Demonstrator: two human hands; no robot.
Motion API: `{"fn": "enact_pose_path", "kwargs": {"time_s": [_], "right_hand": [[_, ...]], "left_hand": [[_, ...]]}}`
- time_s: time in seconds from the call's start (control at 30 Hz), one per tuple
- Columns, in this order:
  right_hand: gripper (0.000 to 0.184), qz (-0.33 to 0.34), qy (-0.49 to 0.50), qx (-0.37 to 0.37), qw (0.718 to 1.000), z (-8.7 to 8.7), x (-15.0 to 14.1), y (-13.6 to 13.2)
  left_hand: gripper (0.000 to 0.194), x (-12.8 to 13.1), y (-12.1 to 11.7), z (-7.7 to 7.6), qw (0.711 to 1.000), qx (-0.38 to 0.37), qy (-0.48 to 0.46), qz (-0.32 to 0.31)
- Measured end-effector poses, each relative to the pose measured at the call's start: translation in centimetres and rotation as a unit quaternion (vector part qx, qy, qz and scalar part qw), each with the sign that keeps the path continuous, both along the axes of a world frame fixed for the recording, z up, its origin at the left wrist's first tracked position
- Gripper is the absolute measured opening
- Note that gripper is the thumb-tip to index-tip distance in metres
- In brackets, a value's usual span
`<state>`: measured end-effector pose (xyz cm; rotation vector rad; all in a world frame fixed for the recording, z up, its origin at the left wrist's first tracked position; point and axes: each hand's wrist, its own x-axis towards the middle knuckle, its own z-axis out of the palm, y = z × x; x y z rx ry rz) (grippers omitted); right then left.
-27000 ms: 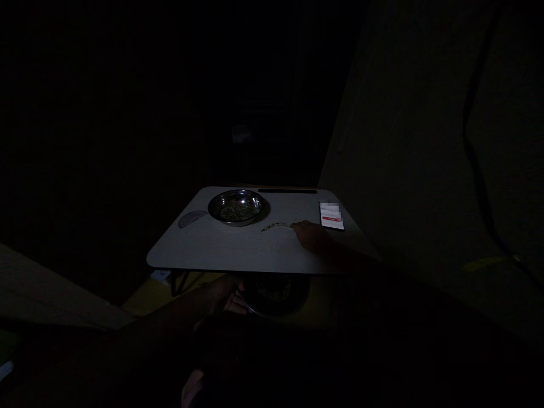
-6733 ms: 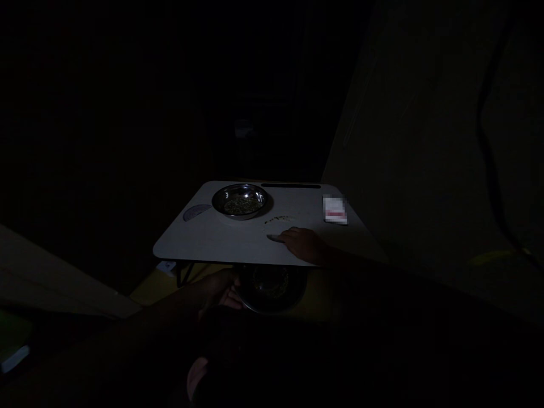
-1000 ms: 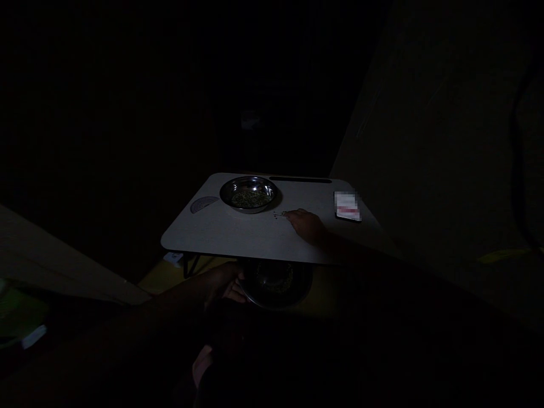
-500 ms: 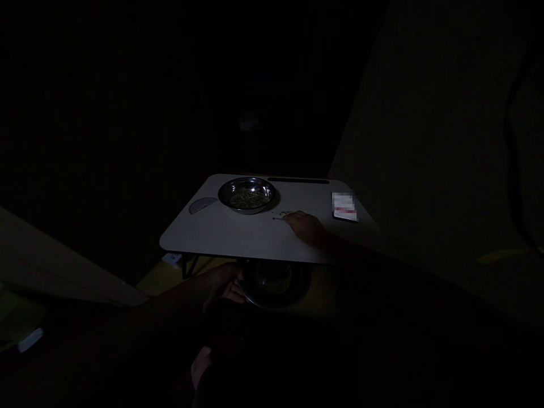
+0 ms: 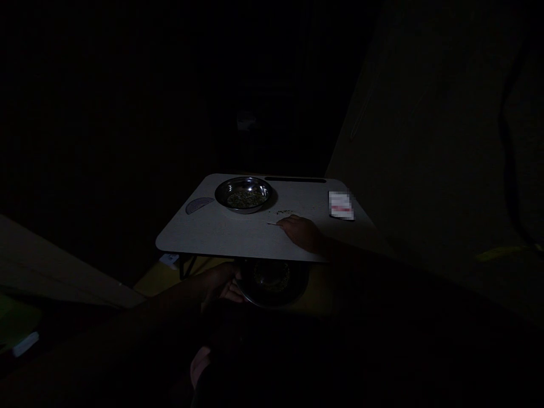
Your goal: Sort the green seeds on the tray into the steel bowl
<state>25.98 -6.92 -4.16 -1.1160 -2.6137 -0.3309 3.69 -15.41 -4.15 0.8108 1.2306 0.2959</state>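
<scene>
Below the table's near edge, my left hand [image 5: 230, 290] is closed on the rim of a dark metal bowl [image 5: 250, 297], which has small greenish bits inside. My right hand [image 5: 301, 232] rests low over the white tabletop, fingers pinched together, with a thin stick-like piece [image 5: 272, 224] jutting out from the fingertips. Just beyond those fingers lie scattered small bits [image 5: 284, 212]. Farther back on the left stands a shiny steel bowl [image 5: 243, 207] with a layer of greenish, seed-like bits [image 5: 245, 198]. Dim light hides fine detail.
The small white folding table [image 5: 204, 235] has a dark slot [image 5: 295, 179] along its far edge. A half-round protractor-like piece [image 5: 199, 205] lies at the left. A phone-like device with a blurred screen [image 5: 341, 205] lies at the right. A wall [image 5: 425, 141] rises on the right.
My right hand has drawn slightly back from the scattered bits, the thin piece still at its fingertips. My left hand stays on the lower bowl. The whole view has shifted a little.
</scene>
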Motion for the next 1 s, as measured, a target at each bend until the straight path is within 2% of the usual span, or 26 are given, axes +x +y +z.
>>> {"fn": "enact_pose_path", "kwargs": {"time_s": [0.53, 1.0], "right_hand": [[0.025, 0.120, 0.033, -0.059, 0.991, 1.4, -1.3, -5.0], [0.023, 0.191, 0.019, -0.056, 0.980, 2.2, -2.2, -8.7]], "left_hand": [[0.012, 0.0, 0.0, -0.2, 1.000, 0.004, 0.013, 0.007], [0.013, -0.1, -0.1, 0.0, 1.000, -0.002, 0.018, 0.006]]}}
